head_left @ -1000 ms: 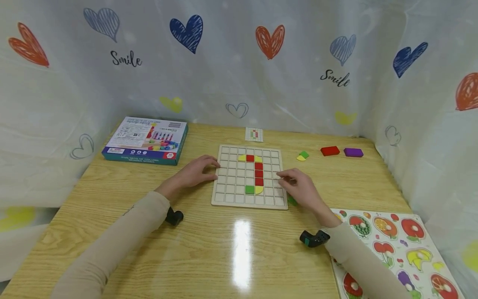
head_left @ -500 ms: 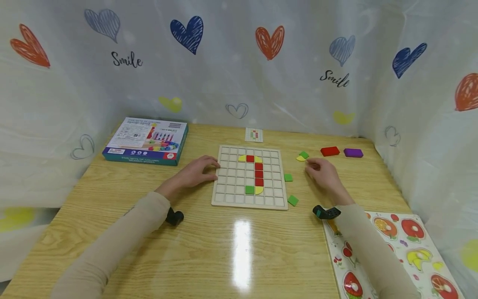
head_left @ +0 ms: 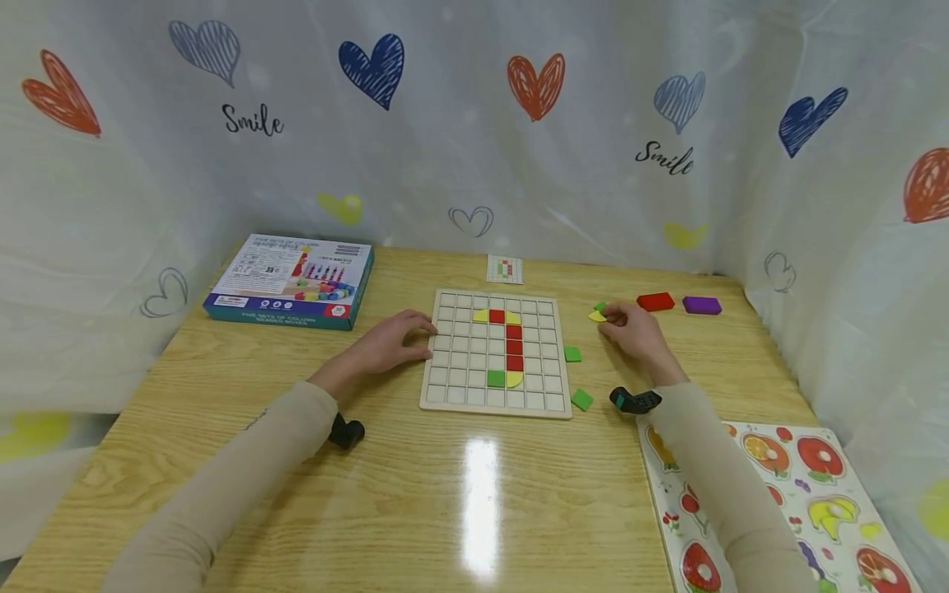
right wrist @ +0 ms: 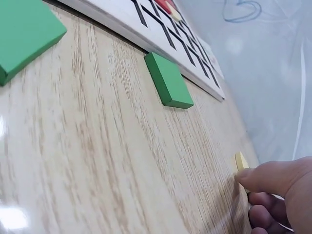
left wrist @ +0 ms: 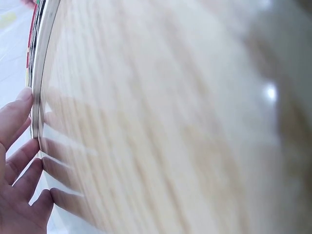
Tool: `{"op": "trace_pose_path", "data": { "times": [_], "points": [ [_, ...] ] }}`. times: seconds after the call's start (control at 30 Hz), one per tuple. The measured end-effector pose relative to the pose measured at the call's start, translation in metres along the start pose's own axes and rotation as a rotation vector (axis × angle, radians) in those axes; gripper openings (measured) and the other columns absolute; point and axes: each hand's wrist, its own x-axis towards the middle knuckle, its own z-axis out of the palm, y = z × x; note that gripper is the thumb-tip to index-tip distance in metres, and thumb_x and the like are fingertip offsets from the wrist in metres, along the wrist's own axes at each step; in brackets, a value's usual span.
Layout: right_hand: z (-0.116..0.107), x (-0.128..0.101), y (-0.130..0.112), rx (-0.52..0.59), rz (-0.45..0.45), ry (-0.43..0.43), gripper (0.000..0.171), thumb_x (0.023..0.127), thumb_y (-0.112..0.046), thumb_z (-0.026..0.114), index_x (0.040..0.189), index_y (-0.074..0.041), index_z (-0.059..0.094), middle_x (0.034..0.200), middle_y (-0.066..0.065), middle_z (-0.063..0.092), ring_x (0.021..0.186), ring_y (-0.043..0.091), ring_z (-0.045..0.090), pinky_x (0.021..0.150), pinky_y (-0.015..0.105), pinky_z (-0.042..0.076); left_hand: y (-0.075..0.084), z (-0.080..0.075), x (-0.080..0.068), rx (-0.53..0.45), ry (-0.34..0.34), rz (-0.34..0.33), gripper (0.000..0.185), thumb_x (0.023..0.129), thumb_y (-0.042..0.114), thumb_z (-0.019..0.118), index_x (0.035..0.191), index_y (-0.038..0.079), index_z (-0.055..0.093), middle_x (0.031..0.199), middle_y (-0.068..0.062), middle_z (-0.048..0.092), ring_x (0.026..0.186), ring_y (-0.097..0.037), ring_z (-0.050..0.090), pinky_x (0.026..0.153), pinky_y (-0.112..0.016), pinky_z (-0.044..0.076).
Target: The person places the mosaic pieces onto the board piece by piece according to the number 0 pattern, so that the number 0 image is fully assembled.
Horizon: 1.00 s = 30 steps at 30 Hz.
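Fingers of the right hand [head_left: 634, 329] are curled together with the thumb, pinching a small yellow piece [head_left: 596, 316] at about two o'clock from the grid board [head_left: 450, 360]. Everything sits on a wood-grained table [head_left: 404, 502], glossy enough that a bright streak of reflected light lies at six o'clock, toward the person. Pale curtain [head_left: 445, 123] hangs behind and on both sides, printed with blue, red and yellow hearts and the word "Smile".

Around the board, a small pattern card [head_left: 505, 268] lies at twelve o'clock and a flat box [head_left: 289, 280] at ten. A red block [head_left: 656, 301] and a purple block [head_left: 701, 305] rest side by side between two and three. One green square [head_left: 573, 354] is just beside the board at three o'clock, another [head_left: 582, 399] at four, with a white fruit puzzle [head_left: 845, 484] farther out that way.

From eight o'clock the left forearm reaches in; its hand [head_left: 380, 342] has loosely bent, spread fingers touching the board's edge at nine. The right forearm comes from four o'clock, its sleeve [head_left: 730, 486] passing over the puzzle, palm turned inward and the fingertips low by the tabletop.
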Motion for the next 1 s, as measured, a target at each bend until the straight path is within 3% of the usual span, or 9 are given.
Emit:
{"op": "trace_pose_path", "data": {
  "times": [0.17, 0.43, 0.77, 1.0],
  "points": [
    [0.001, -0.001, -0.001, -0.006, -0.002, -0.009, 0.031, 0.095, -0.016, 0.064, 0.119, 0.003, 0.062, 0.109, 0.021, 0.063, 0.096, 0.032, 0.057, 0.082, 0.038, 0.047, 0.000, -0.001, 0.000, 0.009, 0.001, -0.002, 0.037, 0.093, 0.024, 0.069, 0.125, 0.007, 0.063, 0.139, -0.015, 0.049, 0.132, -0.032, 0.042, 0.112, -0.049, 0.032],
    [0.003, 0.001, -0.002, -0.018, -0.069, -0.039, 0.038, 0.095, -0.017, 0.065, 0.128, 0.002, 0.061, 0.112, 0.020, 0.063, 0.098, 0.031, 0.057, 0.086, 0.041, 0.047, -0.001, 0.000, 0.000, 0.003, -0.004, -0.007, 0.038, 0.093, 0.025, 0.069, 0.125, 0.007, 0.062, 0.140, -0.014, 0.049, 0.133, -0.032, 0.042, 0.112, -0.049, 0.032],
    [0.004, -0.010, -0.008, -0.060, -0.141, -0.071, 0.031, 0.092, -0.020, 0.070, 0.112, 0.004, 0.066, 0.100, 0.016, 0.064, 0.090, 0.027, 0.058, 0.084, 0.040, 0.047, -0.002, 0.001, 0.001, -0.010, 0.003, 0.012, 0.036, 0.092, 0.023, 0.070, 0.124, 0.006, 0.063, 0.138, -0.015, 0.049, 0.131, -0.032, 0.043, 0.111, -0.048, 0.033],
    [0.002, -0.029, -0.010, -0.097, -0.321, -0.131, 0.043, 0.094, -0.009, 0.064, 0.132, 0.008, 0.055, 0.115, 0.022, 0.054, 0.089, 0.028, 0.050, 0.079, 0.041, 0.043, -0.002, 0.001, 0.000, -0.009, 0.004, 0.018, 0.036, 0.093, 0.022, 0.069, 0.124, 0.005, 0.062, 0.138, -0.015, 0.049, 0.131, -0.032, 0.043, 0.111, -0.048, 0.033]
  ]
}}
